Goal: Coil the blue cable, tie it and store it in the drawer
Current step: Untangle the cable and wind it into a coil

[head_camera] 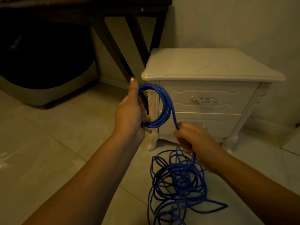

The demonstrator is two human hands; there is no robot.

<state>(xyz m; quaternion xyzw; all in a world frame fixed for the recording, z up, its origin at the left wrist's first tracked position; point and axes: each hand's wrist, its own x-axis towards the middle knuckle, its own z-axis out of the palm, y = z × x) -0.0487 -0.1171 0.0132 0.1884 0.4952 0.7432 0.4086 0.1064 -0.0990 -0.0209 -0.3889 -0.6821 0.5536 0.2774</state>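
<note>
The lower edge of the frame cut off the loose heap (pixel 178 177) of the blue cable (pixel 168 109), which lay tangled on the tiled floor (pixel 48 151) at lower centre. The upper left was too dark to read beyond a dark counter (pixel 113 7) and a rounded dark shape beneath it. The right hand (pixel 194 140) was blurred by motion and covered most of the lower drawer's handle on the white nightstand (pixel 211 65). Both drawers looked closed, and the upper drawer (pixel 203 93) showed its metal handle.

At centre, the left hand (pixel 129 111) held a small coil of the cable upright. Its thumb lay straight up along the loops, and its fingers, mostly hidden behind the palm, curled round the bundle. A pale plug end stuck out below this hand, hard to make out. One strand ran from the coil down to the right hand, whose fingers were curled closed round it, just above the heap.
</note>
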